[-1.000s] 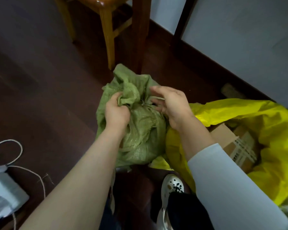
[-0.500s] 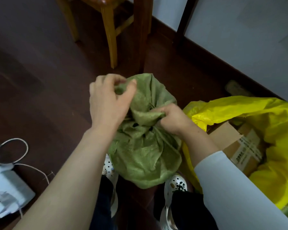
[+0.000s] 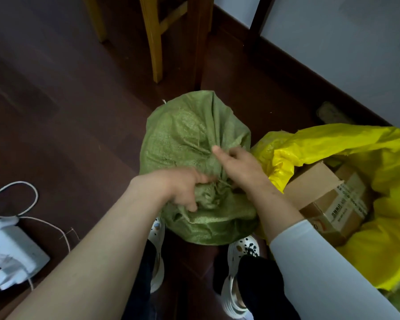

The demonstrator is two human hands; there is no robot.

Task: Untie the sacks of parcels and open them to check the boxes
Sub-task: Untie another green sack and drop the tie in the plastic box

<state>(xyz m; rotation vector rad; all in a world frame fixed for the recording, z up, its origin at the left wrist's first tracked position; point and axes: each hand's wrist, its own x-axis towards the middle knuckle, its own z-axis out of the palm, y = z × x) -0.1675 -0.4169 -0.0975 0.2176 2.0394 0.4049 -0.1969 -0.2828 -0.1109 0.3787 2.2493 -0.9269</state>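
Note:
A green woven sack (image 3: 189,139) stands on the dark floor between my feet, its neck bunched and tied near me. My left hand (image 3: 183,188) grips the gathered neck from the left, fingers curled into the cloth. My right hand (image 3: 238,167) pinches the fabric just right of the knot, index finger stretched out. To the right lies a yellow sack (image 3: 346,148), open, with brown cardboard boxes (image 3: 328,199) showing inside.
Wooden chair legs (image 3: 154,42) and a dark table leg (image 3: 199,40) stand just behind the green sack. A white device with a cable (image 3: 12,248) lies at the left. A wall with dark skirting (image 3: 310,72) runs along the right.
The green sack's tied neck has come down toward me. My left hand dropped from above the sack onto the knot; my right hand stayed at the neck.

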